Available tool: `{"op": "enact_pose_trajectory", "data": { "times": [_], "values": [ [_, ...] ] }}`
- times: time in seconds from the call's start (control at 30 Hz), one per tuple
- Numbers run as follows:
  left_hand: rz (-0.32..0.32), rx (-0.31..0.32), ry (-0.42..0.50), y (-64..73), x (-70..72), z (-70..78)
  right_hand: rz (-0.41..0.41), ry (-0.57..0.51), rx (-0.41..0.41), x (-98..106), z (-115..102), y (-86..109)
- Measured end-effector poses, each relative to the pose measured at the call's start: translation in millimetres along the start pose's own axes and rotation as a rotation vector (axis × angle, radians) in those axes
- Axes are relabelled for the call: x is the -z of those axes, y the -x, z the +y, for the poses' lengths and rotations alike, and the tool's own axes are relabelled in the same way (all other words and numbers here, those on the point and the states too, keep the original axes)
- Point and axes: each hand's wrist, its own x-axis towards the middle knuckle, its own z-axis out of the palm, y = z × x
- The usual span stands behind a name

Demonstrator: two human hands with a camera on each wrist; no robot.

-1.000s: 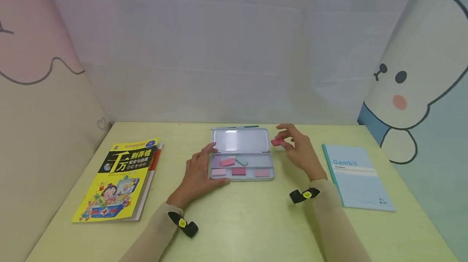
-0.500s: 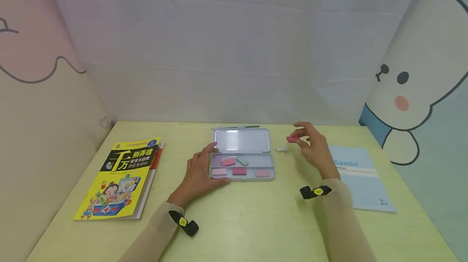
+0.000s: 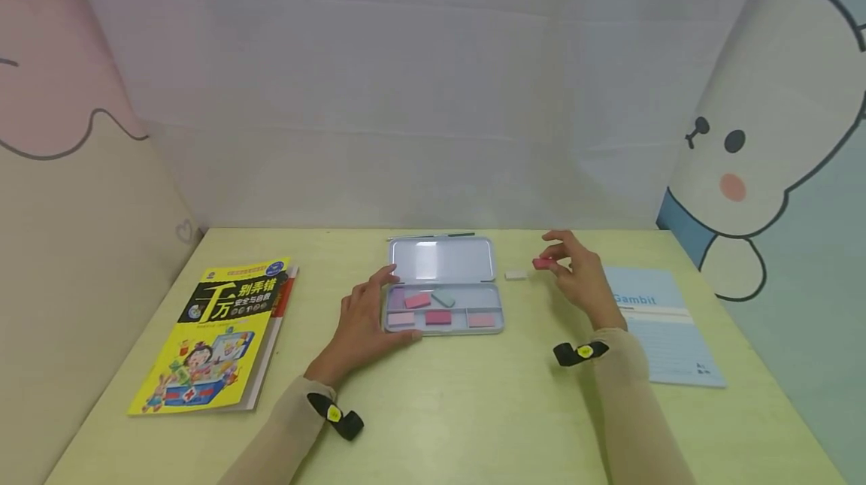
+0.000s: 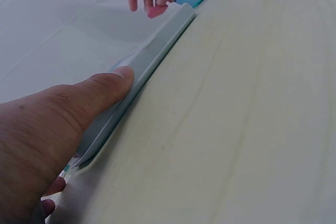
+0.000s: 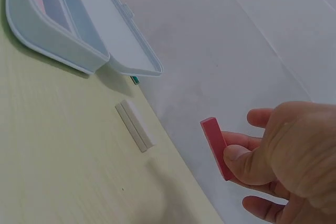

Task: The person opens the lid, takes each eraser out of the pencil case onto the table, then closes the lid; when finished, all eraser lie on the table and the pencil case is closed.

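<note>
Two hands engaged. Right hand [image 3: 580, 282] pinches a dark pink block [image 5: 214, 148] between thumb and fingertips, toward 2 o'clock of the pale blue case [image 3: 482, 295], well apart from it and apparently lifted off the table [image 3: 460, 402]. Grip is toward one end, leaving the other end sticking out, likely for easy steering. Left hand [image 3: 361, 323] grips the case at its 9 o'clock end, thumb along the 6 o'clock wall; reads as bracing against sliding. Lid [image 3: 443, 258] folded back to 12, presumably for access. White block [image 3: 516, 274] lies flat on the table just before 3 o'clock, near the lid, not touching.

Case: smooth, slight sheen, rounded corners; metal or plastic, can't tell. Dark pink block: matte, straight-edged bar. White block: similar bar, lengthwise seam. Inside, 12 o'clock row: pink block [image 3: 417, 300] and green block [image 3: 443, 298], both skewed. 6 o'clock row: three pink-toned blocks [image 3: 438, 317], lying square. Table: pale yellow, faint grain.
</note>
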Motion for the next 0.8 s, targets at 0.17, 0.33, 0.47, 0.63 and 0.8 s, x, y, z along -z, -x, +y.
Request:
{"op": "enact_pose_trajectory", "data": {
  "times": [0.17,0.33,0.47,0.63,0.8],
  "values": [
    [-0.006,0.001,-0.002,-0.9,-1.3,-0.4,-0.001,0.026,0.002,2,6,3.2],
    [-0.003,0.009,-0.013,-1.5,-2.1,-2.1,-0.003,0.042,-0.011,1,13,3.1],
    [-0.005,0.001,-0.006,-1.5,-1.3,-1.1,-0.009,0.047,-0.022,-2,18,3.2],
    [-0.003,-0.009,-0.013,-1.4,-1.1,-1.0,-0.017,0.039,-0.027,-5,21,3.6],
    [0.007,-0.022,-0.021,-1.0,-1.8,-2.8,-0.016,0.036,-0.034,-12,23,3.5]
  ]
}}
